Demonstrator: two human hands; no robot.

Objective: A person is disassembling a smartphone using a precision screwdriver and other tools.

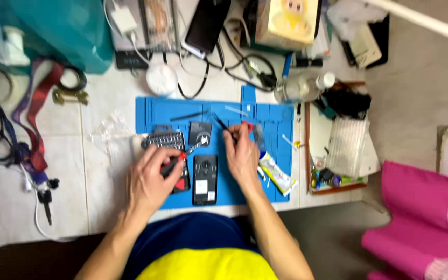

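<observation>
Lying on the blue mat [234, 194], the opened phone [205, 179] runs lengthwise from 12 to 6 o'clock between both hands. At its 9 o'clock, the left hand [149, 179] is closed around a red-and-black screwdriver [175, 165]. At its 2 o'clock, the right hand [241, 153] pinches thin tweezers [221, 123].
</observation>
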